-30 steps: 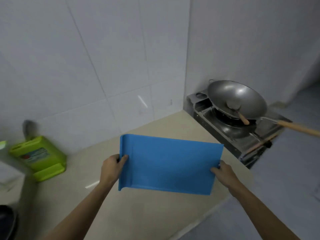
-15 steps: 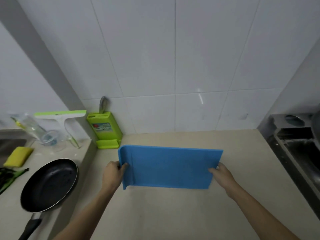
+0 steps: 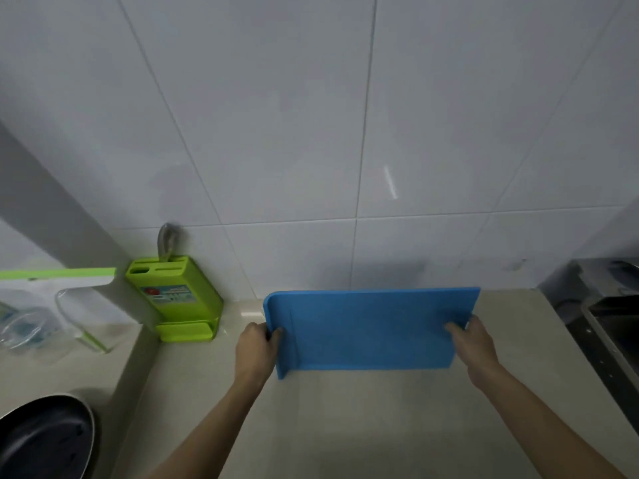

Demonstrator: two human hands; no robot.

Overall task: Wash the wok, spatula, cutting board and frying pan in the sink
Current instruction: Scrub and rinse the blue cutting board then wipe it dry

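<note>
- a blue cutting board (image 3: pixel 373 328) is held over the beige desk (image 3: pixel 345 416), long side across the view, near the back wall.
- the board's left short end is gripped by the left hand (image 3: pixel 255 350); the thumb is laid on the top face and the fingers are wrapped round the raised lip at that end.
- the right short end is gripped by the right hand (image 3: pixel 475 344); the thumb is seen on the top face, the other fingers are hidden behind the edge.
- whether the board's near edge touches the desk or sits just above it cannot be told.
- a black frying pan (image 3: pixel 41 440) is seen at the lower left, on a lower surface beside the desk; only part of it is in frame.
- a green knife block (image 3: pixel 176 299) is stood on the desk at the wall, left of the board and apart from it; a grey handle (image 3: pixel 166 242) is seen sticking up from one slot.
- a green and white squeegee (image 3: pixel 58 280) is seen at the left edge, beside a clear plastic bag (image 3: pixel 24 323); details are blurred.
- the corner of a dark metal stove (image 3: pixel 608 326) is seen at the far right, well apart from the board.
- the wall is covered with white tiles (image 3: pixel 294 133).
</note>
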